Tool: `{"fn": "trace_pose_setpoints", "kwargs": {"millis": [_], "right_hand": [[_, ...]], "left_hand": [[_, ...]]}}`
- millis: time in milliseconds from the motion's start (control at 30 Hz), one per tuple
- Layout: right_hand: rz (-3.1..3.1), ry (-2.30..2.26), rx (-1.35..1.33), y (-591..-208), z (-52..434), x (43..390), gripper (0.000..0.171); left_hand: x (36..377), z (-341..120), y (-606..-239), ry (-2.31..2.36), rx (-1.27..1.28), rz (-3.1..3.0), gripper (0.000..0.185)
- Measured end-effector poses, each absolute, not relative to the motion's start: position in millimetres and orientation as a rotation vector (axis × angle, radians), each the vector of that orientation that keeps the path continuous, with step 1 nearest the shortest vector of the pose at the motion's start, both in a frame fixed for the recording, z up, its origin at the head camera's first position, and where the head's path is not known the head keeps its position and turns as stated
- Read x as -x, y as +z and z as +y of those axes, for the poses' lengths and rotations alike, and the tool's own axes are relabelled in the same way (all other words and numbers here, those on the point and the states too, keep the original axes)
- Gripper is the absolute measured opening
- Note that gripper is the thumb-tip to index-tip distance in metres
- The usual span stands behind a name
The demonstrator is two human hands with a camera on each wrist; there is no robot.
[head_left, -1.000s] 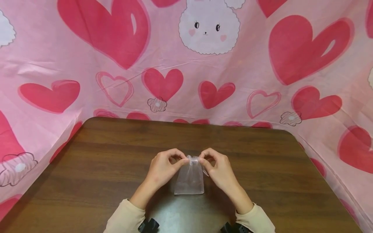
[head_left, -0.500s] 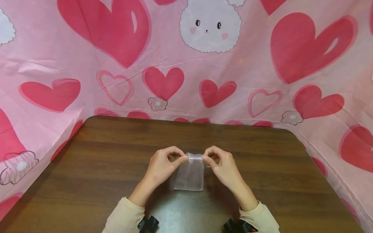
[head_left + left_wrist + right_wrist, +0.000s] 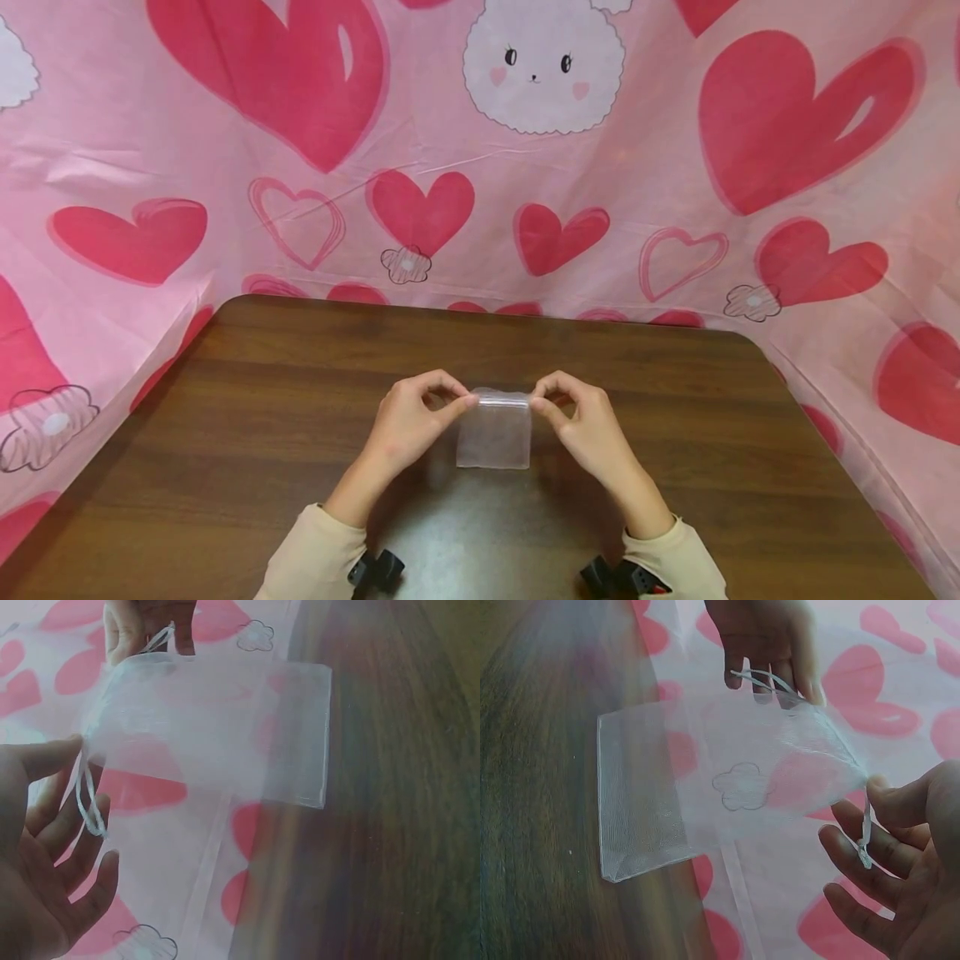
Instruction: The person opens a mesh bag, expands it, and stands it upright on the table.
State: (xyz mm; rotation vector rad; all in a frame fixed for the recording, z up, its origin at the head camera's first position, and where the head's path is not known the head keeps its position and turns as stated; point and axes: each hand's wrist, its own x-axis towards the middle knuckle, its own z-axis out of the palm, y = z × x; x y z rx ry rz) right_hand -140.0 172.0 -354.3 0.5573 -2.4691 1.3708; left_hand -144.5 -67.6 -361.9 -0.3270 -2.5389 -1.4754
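A small sheer white organza drawstring pouch [image 3: 495,437] hangs between the two hands, its top edge spread flat. My left hand [image 3: 416,425] pinches one top corner between thumb and index finger, and my right hand [image 3: 581,425] pinches the opposite corner in the same way. In the left wrist view a white drawstring loop [image 3: 88,799] dangles beside the left fingers. A knotted drawstring end [image 3: 865,851] hangs by the right fingers in the right wrist view. Through the see-through mesh [image 3: 652,780] the background shows, with nothing visible inside.
The brown wood-grain table [image 3: 300,358] lies beneath the hands. Behind it and along its sides hangs a pink cloth [image 3: 450,150] with printed hearts. Black wrist cameras [image 3: 378,571] sit at both sleeves.
Both hands have moved apart, stretching the pouch's gathered neck into a wide, flat top edge. Hands and pouch have also risen slightly in the head view, and the pouch looks shorter.
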Motion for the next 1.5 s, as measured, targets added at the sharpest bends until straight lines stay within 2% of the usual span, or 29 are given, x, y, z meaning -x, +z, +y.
{"fn": "trace_pose_setpoints", "kwargs": {"millis": [1033, 1333, 1500], "right_hand": [[-2.522, 1.198, -0.635, -355.0, 176.5, 142.7, 0.016], [-2.502, 1.143, -0.621, -355.1, 176.9, 145.3, 0.016], [-2.494, 1.152, -0.631, -355.3, 175.7, 145.9, 0.015]], "left_hand": [[145.5, -72.2, -359.5, -1.294, 0.389, -2.453, 0.011], [149.5, -73.6, -362.3, -1.269, 0.542, -2.452, 0.012], [149.7, -74.0, -361.2, -1.288, 0.536, -2.516, 0.012]]}}
